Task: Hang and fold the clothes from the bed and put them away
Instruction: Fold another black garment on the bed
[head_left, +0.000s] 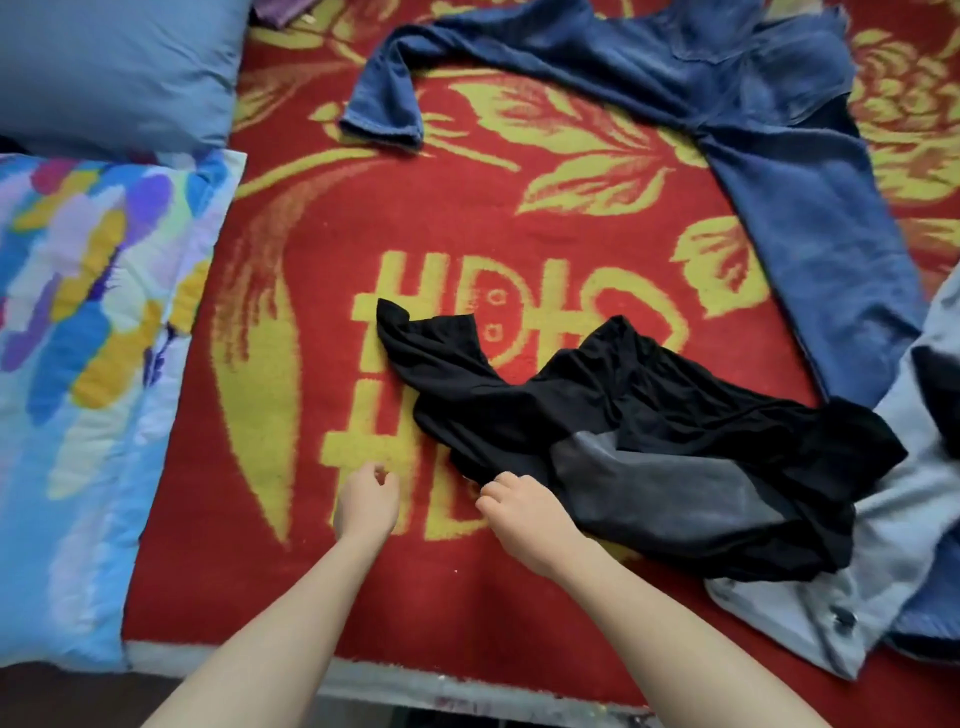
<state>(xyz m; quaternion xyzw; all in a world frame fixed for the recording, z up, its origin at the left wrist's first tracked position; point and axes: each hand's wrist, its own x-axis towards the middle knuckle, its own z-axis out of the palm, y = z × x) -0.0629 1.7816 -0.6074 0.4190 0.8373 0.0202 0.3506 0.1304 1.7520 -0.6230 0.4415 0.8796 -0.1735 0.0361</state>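
Garment (black) — touching right hand | left hand beside, empty

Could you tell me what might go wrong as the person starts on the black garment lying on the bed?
The black garment is bunched and twisted, so folding it as it lies would probably trap creases. Its far side overlaps the light blue shirt, so pulling with the right hand at its near edge could drag that shirt along. The left hand is over the red blanket, apart from the fabric, so a one-handed pull may stretch it unevenly.
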